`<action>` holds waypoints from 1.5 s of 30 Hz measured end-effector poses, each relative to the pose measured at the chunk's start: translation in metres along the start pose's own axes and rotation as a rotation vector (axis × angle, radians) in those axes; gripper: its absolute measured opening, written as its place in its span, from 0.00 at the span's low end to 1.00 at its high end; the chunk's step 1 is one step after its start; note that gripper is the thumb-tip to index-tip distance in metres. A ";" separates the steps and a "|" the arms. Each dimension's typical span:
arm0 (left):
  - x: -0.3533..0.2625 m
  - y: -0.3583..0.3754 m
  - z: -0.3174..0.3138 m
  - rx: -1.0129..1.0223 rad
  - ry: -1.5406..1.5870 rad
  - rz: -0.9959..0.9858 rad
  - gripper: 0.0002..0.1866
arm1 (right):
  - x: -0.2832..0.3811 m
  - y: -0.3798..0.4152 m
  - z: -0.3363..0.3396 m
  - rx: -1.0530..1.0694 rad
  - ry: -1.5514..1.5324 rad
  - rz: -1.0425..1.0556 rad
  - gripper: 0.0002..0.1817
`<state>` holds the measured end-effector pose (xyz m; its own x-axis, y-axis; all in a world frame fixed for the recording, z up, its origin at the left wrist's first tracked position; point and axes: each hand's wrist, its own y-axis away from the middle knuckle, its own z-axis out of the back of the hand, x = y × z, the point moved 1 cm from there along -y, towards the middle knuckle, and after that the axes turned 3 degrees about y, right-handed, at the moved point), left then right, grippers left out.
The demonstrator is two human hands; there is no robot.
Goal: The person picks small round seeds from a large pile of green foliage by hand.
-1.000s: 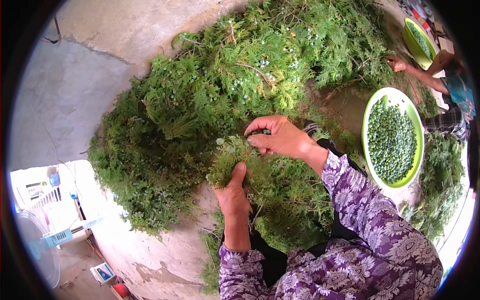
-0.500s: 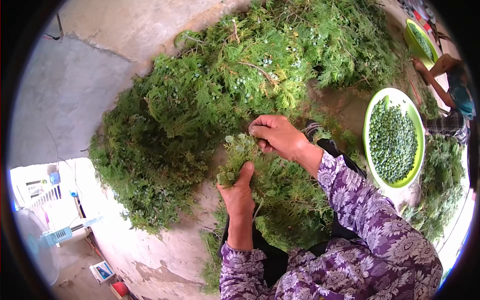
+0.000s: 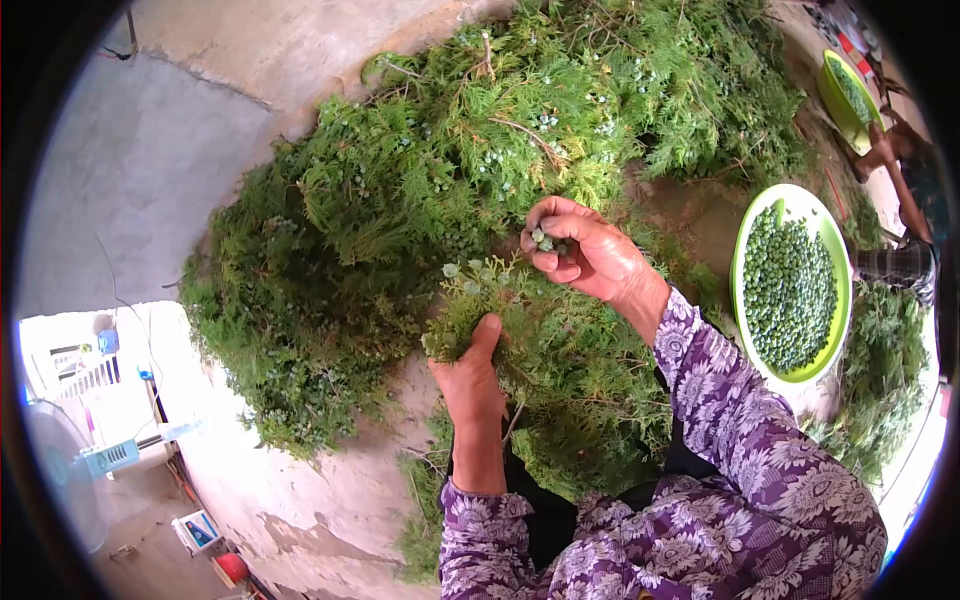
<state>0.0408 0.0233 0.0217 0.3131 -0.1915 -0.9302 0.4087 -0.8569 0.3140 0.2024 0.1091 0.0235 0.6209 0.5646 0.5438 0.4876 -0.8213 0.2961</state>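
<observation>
My left hand point(image 3: 468, 378) is closed around a leafy green conifer sprig point(image 3: 462, 312), its thumb pressed on the foliage. Pale green cones still show at the sprig's top. Just up and to the right, my right hand point(image 3: 590, 250) is curled with its palm partly turned up, holding a few small green cones point(image 3: 546, 240) between fingers and thumb. It is apart from the sprig. To the right stands a lime-green basin point(image 3: 737, 290) holding many loose green cones point(image 3: 788, 290).
A large heap of conifer branches point(image 3: 400, 220) spreads ahead and left. More cut branches point(image 3: 590, 400) lie by my lap. At the far right, another person's arm point(image 3: 890, 165) is near a second green basin point(image 3: 838, 105). A fan point(image 3: 65, 470) stands at lower left.
My right hand has drawn away from the sprig, up and to the right, and turned to show cones in its fingers. My left hand keeps hold of the sprig, almost in place.
</observation>
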 end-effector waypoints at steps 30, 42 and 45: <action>-0.009 0.012 -0.011 0.146 -0.010 0.123 0.09 | 0.006 0.003 0.009 -0.169 0.225 0.066 0.03; -0.011 0.015 -0.009 0.246 0.054 0.234 0.09 | -0.006 0.008 0.003 0.163 0.408 -0.237 0.20; -0.013 0.015 -0.007 0.277 -0.047 0.226 0.08 | -0.009 0.011 -0.001 0.201 0.457 -0.240 0.24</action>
<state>0.0482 0.0162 0.0398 0.3265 -0.4070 -0.8531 0.0842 -0.8864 0.4551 0.2011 0.0952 0.0226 0.1704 0.6045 0.7782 0.7177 -0.6173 0.3224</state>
